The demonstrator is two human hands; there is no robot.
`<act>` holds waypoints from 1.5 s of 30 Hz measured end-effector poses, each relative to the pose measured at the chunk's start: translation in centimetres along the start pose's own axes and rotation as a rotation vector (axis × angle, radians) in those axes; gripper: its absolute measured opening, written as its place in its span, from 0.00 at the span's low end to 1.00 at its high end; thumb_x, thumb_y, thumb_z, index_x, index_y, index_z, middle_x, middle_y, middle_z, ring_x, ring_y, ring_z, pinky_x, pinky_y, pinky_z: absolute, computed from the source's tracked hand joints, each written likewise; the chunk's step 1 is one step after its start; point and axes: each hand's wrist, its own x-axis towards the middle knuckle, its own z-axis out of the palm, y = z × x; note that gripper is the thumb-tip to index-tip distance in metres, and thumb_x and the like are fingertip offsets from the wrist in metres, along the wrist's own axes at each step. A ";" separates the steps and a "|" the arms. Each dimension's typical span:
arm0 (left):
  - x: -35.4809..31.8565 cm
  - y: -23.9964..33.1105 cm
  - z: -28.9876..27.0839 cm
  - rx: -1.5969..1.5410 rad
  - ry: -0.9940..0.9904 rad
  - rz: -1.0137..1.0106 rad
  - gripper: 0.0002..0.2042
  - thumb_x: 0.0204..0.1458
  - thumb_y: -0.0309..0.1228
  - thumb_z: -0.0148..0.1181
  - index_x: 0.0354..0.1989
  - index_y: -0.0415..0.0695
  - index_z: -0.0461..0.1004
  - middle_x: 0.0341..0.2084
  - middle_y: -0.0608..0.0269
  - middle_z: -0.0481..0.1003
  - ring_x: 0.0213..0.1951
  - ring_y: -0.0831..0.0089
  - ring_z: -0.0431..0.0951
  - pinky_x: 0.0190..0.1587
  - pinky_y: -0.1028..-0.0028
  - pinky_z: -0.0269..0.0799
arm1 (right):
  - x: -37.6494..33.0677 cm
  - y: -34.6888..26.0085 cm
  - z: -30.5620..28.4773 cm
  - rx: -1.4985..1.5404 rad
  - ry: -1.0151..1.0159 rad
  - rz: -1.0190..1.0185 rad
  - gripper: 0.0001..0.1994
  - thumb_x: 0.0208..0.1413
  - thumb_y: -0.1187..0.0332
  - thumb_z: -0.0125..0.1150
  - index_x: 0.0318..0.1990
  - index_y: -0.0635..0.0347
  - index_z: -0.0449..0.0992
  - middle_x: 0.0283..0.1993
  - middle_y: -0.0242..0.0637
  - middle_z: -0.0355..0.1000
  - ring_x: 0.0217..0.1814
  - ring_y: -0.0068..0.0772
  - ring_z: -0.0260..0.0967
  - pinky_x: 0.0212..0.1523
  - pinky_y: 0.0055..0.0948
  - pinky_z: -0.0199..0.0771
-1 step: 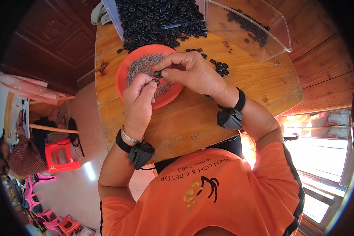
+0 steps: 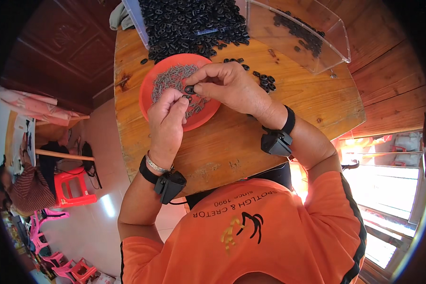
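Presently we list a wooden bench carrying an orange plate heaped with small grey metal pins. Our right hand is closed in a pinch on a small black ring, held just above the plate. Our left hand is closed too, its fingertips pinching what looks like one pin just below the ring; the piece is too small to be sure. Behind the plate we note a large heap of black rings, with a few loose rings on the wood beside our right hand. A clear plastic box at the far right holds more rings. Both wrists carry black strapped devices.
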 end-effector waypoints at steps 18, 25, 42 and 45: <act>0.0 -0.7 0.2 -0.319 0.047 -0.045 0.05 0.54 0.26 0.50 0.28 0.40 0.68 0.17 0.70 0.65 0.19 0.84 0.62 0.21 0.83 0.59 | -0.8 0.3 2.3 0.085 0.021 -0.085 0.15 0.51 0.78 0.62 0.47 0.63 0.74 0.32 0.29 0.71 0.37 0.14 0.69 0.38 0.16 0.72; 0.0 -0.4 0.1 -0.298 0.046 -0.099 0.06 0.54 0.28 0.50 0.26 0.41 0.67 0.16 0.70 0.65 0.19 0.84 0.62 0.21 0.82 0.60 | -0.9 0.5 2.9 -0.073 0.087 -0.108 0.15 0.50 0.78 0.62 0.48 0.64 0.73 0.31 0.28 0.70 0.33 0.13 0.68 0.35 0.15 0.71; -0.3 0.7 -0.8 0.249 -0.051 0.451 0.10 0.59 0.31 0.46 0.39 0.35 0.65 0.24 0.56 0.73 0.26 0.70 0.74 0.30 0.74 0.69 | -1.6 -2.3 1.4 0.404 -0.065 -0.038 0.15 0.52 0.76 0.62 0.48 0.62 0.74 0.30 0.26 0.70 0.29 0.13 0.67 0.32 0.15 0.71; -0.3 0.9 -1.2 0.397 -0.037 0.579 0.11 0.58 0.31 0.47 0.40 0.35 0.65 0.25 0.54 0.72 0.25 0.69 0.73 0.29 0.72 0.69 | -1.8 -2.8 1.2 0.376 -0.089 -0.044 0.15 0.52 0.75 0.63 0.48 0.62 0.75 0.29 0.25 0.70 0.29 0.13 0.67 0.31 0.15 0.70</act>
